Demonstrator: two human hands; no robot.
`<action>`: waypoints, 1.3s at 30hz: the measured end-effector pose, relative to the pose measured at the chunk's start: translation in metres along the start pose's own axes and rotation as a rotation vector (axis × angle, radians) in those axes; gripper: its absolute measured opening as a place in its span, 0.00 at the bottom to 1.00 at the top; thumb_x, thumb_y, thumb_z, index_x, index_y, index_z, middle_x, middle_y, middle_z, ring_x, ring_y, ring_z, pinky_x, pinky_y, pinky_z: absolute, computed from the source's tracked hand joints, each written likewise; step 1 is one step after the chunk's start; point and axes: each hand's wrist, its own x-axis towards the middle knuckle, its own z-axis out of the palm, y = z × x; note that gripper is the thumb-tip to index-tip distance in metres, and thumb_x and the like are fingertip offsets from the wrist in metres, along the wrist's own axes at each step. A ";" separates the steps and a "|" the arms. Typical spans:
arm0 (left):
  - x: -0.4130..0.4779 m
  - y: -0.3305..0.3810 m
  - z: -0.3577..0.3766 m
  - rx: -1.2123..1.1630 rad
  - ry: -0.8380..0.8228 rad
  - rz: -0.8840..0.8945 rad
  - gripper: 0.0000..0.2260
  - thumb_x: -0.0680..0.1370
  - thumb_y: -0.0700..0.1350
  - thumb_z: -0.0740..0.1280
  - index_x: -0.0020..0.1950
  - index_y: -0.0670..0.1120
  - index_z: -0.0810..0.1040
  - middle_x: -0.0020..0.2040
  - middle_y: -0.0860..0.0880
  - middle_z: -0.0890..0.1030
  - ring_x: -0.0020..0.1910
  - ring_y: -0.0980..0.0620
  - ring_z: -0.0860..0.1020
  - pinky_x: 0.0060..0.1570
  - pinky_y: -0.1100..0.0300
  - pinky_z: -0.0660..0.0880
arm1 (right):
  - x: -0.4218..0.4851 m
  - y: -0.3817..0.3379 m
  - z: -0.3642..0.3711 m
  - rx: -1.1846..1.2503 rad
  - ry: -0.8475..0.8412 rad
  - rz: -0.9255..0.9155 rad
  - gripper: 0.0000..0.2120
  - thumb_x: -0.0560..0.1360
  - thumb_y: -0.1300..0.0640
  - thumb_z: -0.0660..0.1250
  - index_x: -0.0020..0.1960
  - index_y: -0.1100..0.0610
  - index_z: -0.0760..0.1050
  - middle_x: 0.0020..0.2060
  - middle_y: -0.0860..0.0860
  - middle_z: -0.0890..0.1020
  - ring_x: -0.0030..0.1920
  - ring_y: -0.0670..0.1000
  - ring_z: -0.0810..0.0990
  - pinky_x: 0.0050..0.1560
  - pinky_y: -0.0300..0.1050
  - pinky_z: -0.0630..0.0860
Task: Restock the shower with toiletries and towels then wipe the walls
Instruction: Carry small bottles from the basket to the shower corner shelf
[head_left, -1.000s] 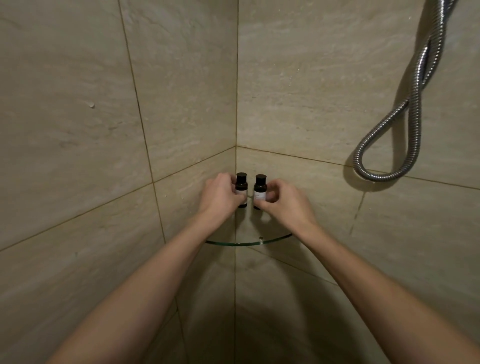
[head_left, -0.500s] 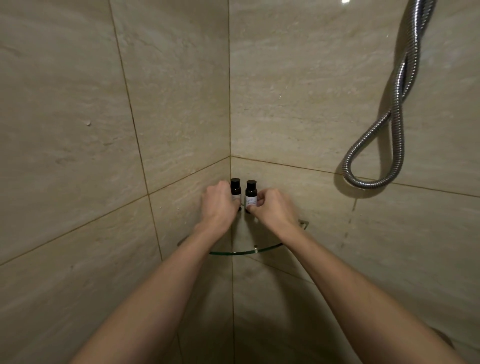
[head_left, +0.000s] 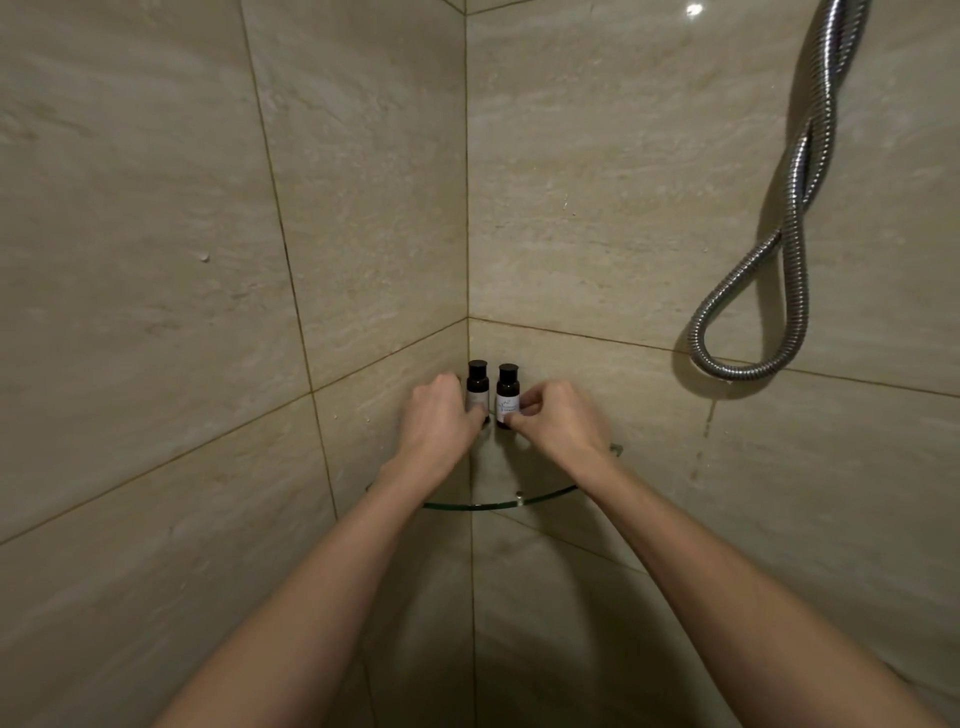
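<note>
**Glass corner shelf, lower centre of frame**

Item: clear glass corner shelf (head_left: 545, 496), quarter-round, with a greenish curved front edge, set into the corner where two beige tiled walls meet. A small metal stud (head_left: 519, 497) sits at the front rim and a metal bracket (head_left: 616, 449) at the right wall.

Contents, two pieces, at the back of the shelf in the corner:
1. left bottle (head_left: 477, 385): small, dark, black cap, pale label, upright.
2. right bottle (head_left: 507, 389): same kind, white printed label, upright, just beside the first.

Bottle bases hidden.
</note>
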 end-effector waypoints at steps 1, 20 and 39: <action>-0.009 0.000 -0.005 -0.028 0.007 0.024 0.13 0.80 0.47 0.69 0.63 0.46 0.78 0.54 0.47 0.83 0.51 0.51 0.82 0.46 0.64 0.77 | -0.003 0.002 -0.003 0.025 0.007 -0.009 0.14 0.74 0.46 0.73 0.56 0.51 0.82 0.46 0.45 0.86 0.47 0.47 0.83 0.48 0.50 0.83; -0.176 0.008 0.086 -0.164 -0.162 0.684 0.13 0.76 0.52 0.63 0.52 0.47 0.82 0.48 0.50 0.84 0.50 0.48 0.80 0.51 0.54 0.75 | -0.187 0.117 -0.029 0.229 0.318 0.194 0.03 0.73 0.52 0.69 0.43 0.51 0.80 0.32 0.45 0.80 0.33 0.46 0.78 0.39 0.48 0.77; -0.457 -0.244 0.181 0.131 -1.366 0.088 0.12 0.81 0.48 0.68 0.62 0.44 0.80 0.56 0.47 0.82 0.56 0.48 0.80 0.51 0.60 0.73 | -0.638 0.234 0.066 0.238 -0.424 1.187 0.06 0.78 0.52 0.70 0.43 0.49 0.76 0.41 0.47 0.81 0.43 0.48 0.79 0.43 0.43 0.74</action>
